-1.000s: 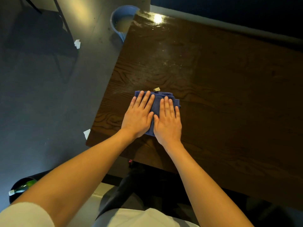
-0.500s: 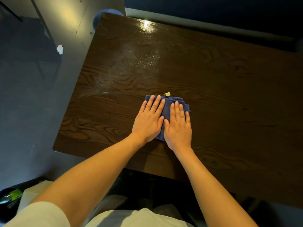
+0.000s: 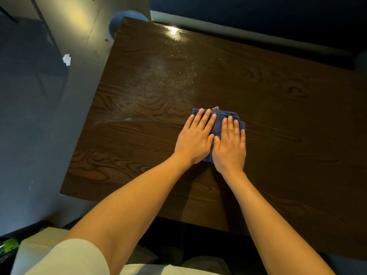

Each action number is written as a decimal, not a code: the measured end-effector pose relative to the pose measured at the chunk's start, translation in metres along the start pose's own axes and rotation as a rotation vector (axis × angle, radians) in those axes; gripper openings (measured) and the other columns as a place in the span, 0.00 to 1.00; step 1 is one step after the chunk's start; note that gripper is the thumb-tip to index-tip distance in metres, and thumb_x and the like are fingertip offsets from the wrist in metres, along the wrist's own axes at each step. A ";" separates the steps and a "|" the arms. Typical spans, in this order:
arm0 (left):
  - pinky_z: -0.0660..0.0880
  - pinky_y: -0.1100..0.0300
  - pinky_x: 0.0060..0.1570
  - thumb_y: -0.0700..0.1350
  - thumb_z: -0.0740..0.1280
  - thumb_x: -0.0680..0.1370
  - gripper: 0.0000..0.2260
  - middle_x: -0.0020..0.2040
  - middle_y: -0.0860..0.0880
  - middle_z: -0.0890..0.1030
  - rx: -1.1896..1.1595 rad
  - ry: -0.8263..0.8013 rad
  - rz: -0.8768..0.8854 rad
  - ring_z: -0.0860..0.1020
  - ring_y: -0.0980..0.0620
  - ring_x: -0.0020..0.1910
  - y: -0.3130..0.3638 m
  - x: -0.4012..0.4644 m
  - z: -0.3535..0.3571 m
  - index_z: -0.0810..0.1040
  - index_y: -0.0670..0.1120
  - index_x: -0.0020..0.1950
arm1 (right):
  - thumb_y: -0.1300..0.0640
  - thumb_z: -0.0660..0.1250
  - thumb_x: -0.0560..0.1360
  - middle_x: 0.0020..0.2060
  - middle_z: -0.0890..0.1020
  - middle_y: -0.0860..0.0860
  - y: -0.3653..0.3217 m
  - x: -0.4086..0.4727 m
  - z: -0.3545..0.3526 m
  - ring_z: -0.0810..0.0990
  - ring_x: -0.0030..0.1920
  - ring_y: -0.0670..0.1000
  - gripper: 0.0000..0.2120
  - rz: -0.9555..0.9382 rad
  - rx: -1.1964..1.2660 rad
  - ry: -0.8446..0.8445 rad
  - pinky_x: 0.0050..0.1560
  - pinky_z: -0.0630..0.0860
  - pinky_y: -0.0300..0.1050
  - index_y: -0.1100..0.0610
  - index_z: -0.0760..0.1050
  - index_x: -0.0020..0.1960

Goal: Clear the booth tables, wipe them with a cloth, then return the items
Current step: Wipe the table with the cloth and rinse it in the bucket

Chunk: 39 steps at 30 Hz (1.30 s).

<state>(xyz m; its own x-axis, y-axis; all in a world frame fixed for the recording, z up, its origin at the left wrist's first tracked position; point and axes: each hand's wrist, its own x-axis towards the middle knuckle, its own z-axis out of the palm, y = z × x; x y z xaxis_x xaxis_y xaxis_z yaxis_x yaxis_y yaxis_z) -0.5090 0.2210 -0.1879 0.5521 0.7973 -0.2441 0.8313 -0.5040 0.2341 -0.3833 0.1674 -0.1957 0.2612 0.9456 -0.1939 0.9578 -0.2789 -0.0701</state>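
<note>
A folded blue cloth [image 3: 219,124] lies flat on the dark wooden booth table [image 3: 278,116], a small pale tag sticking out at its far edge. My left hand [image 3: 195,138] presses on the cloth's left part with straight fingers. Beside it, my right hand [image 3: 230,144] presses on the right part, fingers straight too. The two hands lie side by side, thumbs touching. Most of the cloth is hidden under them. A damp, streaky sheen shows on the tabletop to the far left of the cloth.
A blue bucket [image 3: 127,16] stands on the floor at the table's far left corner. A crumpled white scrap [image 3: 67,59] lies on the grey floor to the left. A dark booth seat runs along the table's far side. A green-labelled item [image 3: 8,247] sits at bottom left.
Both hands have slid the cloth rightwards across the table, away from its left edge. The hands stay flat on the cloth throughout.
</note>
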 end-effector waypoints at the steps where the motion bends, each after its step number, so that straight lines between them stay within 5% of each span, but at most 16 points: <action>1: 0.39 0.51 0.78 0.55 0.46 0.86 0.27 0.83 0.47 0.46 0.003 0.000 0.018 0.42 0.48 0.82 -0.007 0.004 -0.003 0.45 0.47 0.83 | 0.49 0.49 0.84 0.81 0.51 0.55 -0.007 0.004 0.000 0.47 0.81 0.53 0.29 0.023 0.005 0.004 0.80 0.44 0.53 0.58 0.46 0.81; 9: 0.40 0.51 0.78 0.55 0.46 0.86 0.27 0.83 0.48 0.46 0.035 -0.001 0.087 0.42 0.49 0.82 -0.093 0.007 -0.024 0.46 0.47 0.83 | 0.48 0.48 0.84 0.81 0.51 0.55 -0.098 0.027 0.001 0.47 0.81 0.54 0.29 0.116 -0.022 0.015 0.80 0.45 0.54 0.58 0.46 0.81; 23: 0.42 0.51 0.79 0.56 0.40 0.82 0.28 0.83 0.48 0.48 0.038 0.056 -0.043 0.41 0.51 0.80 -0.286 -0.076 -0.036 0.44 0.48 0.81 | 0.47 0.47 0.84 0.81 0.48 0.54 -0.299 0.023 0.013 0.43 0.81 0.52 0.30 -0.037 0.041 -0.053 0.80 0.42 0.55 0.57 0.40 0.80; 31: 0.39 0.54 0.78 0.58 0.39 0.81 0.29 0.82 0.49 0.45 -0.125 0.063 -0.094 0.39 0.52 0.80 -0.317 -0.069 -0.045 0.42 0.50 0.80 | 0.47 0.48 0.85 0.81 0.49 0.52 -0.318 0.048 0.010 0.43 0.81 0.51 0.29 -0.169 0.062 -0.057 0.80 0.41 0.53 0.57 0.45 0.82; 39: 0.39 0.52 0.78 0.52 0.49 0.86 0.27 0.83 0.47 0.45 -0.118 0.103 -0.166 0.40 0.48 0.81 -0.310 -0.011 -0.056 0.45 0.47 0.82 | 0.46 0.47 0.85 0.81 0.49 0.51 -0.291 0.109 0.000 0.45 0.81 0.50 0.29 -0.244 0.061 -0.034 0.80 0.43 0.52 0.56 0.46 0.82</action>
<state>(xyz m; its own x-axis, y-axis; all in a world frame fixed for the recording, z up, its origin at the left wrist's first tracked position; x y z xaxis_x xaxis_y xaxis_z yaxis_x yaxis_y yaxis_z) -0.7767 0.3867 -0.2054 0.3941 0.8987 -0.1926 0.8938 -0.3258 0.3083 -0.6335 0.3519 -0.1970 0.0178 0.9802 -0.1971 0.9826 -0.0536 -0.1779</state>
